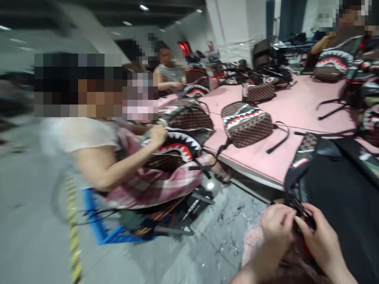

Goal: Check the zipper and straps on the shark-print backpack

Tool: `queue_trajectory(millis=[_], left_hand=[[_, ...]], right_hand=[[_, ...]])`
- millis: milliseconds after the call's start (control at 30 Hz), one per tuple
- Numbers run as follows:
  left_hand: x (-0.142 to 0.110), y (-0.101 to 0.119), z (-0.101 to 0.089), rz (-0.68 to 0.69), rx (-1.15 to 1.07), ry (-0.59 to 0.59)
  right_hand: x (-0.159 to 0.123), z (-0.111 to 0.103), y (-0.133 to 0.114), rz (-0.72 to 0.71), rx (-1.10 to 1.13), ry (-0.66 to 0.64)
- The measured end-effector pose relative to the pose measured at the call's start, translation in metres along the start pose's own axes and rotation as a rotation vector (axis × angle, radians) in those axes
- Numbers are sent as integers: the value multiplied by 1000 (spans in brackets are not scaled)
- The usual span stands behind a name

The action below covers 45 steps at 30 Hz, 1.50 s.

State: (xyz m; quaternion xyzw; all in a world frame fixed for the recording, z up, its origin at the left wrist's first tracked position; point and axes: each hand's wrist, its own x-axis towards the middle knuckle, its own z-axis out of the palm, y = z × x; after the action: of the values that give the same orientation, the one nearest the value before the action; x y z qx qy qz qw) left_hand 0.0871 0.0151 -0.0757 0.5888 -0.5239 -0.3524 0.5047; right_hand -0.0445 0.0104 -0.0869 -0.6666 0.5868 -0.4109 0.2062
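At the lower right, my left hand point(275, 227) and my right hand point(322, 238) meet at the near edge of a large black backpack point(337, 193). The backpack lies with its black panel up, and a checkered part with a small red label shows at its far corner. My right hand is closed around a dark strap point(291, 191) at the bag's side. Close against it, my left hand has its fingers pinched together. What lies between those fingers is too small and blurred to name.
A pink-topped table point(260, 157) bears several backpacks, including a checkered shark-mouth backpack point(248, 124). To the left, a seated person point(97, 165) works on a shark-mouth backpack point(177, 148) beside a blue crate point(100, 232). Scraps litter the grey floor point(219, 232). Other people sit farther back.
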Motion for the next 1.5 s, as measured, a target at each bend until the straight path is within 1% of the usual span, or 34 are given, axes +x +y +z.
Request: queue_trajectory(millis=[67, 133, 300, 467, 633, 767, 900, 1067, 1167, 1233, 1300, 1333, 1433, 1500], left_hand=[[4, 0, 0, 64, 80, 37], [7, -1, 1, 114, 118, 67], [7, 1, -1, 144, 148, 72], [5, 0, -1, 143, 135, 54], [2, -5, 0, 144, 164, 54], [1, -3, 1, 234, 212, 66], [2, -4, 4, 342, 247, 133], [1, -8, 3, 409, 336, 155], [0, -3, 2, 391, 332, 156], [0, 2, 0, 320, 270, 126], [1, 5, -3, 254, 188, 77], [1, 5, -4, 242, 162, 55], [2, -2, -8, 235, 183, 33], [4, -9, -8, 205, 217, 51]], right_hand=[[0, -5, -7, -1, -44, -9], [-2, -11, -9, -23, -91, -1], [-12, -21, -3, -68, -131, -12], [-13, -17, -1, -188, -253, 69], [-9, -14, -6, -225, -317, 67], [-8, -14, -9, -243, -329, 59], [-7, -12, -10, -239, -326, 44], [-7, -8, -10, -242, -343, 22], [-7, -7, -10, -253, -285, 80], [-8, -8, -8, -210, -206, 128], [-10, -10, -4, -121, -117, 143], [-11, -12, -1, -69, -78, 137], [-17, -17, 9, 91, 7, 109], [-21, -19, 18, 206, 47, 92]])
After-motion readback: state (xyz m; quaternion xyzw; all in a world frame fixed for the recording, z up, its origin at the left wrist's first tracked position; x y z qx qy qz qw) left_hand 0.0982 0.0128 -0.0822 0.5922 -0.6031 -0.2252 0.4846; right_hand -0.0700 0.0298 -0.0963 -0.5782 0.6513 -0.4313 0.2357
